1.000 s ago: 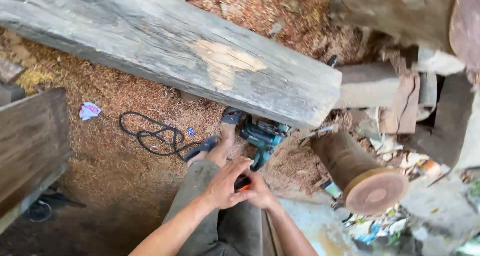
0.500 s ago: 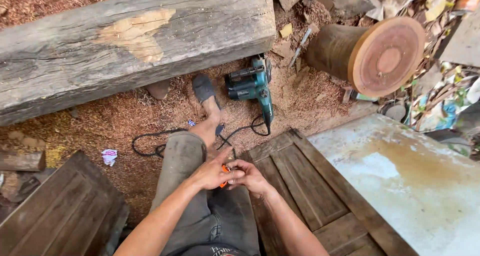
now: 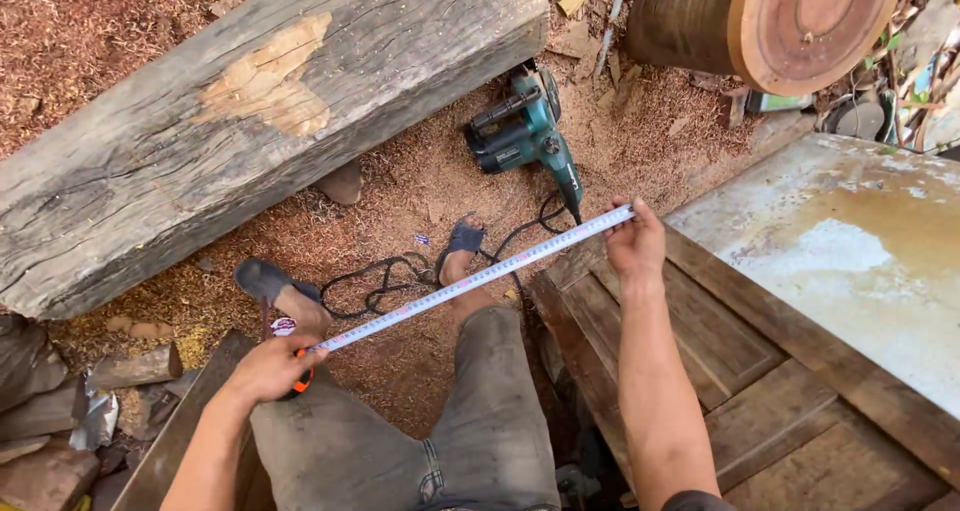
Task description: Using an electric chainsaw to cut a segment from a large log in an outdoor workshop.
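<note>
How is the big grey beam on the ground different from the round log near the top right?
The beam is squared off with flat faces; the log is round. The beam is weathered grey with a pale chipped patch; the log's cut end is reddish brown with ring marks. The beam runs long across the view, while only a short stretch of the log shows. Both lie on the sawdust-covered ground, and neither hand touches them.

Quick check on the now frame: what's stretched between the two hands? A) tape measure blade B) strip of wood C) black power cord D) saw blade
A: the right hand pinches the end of the pale tape measure blade, which runs straight down to the orange case in the left hand; the black power cord lies on the sawdust below.
</note>
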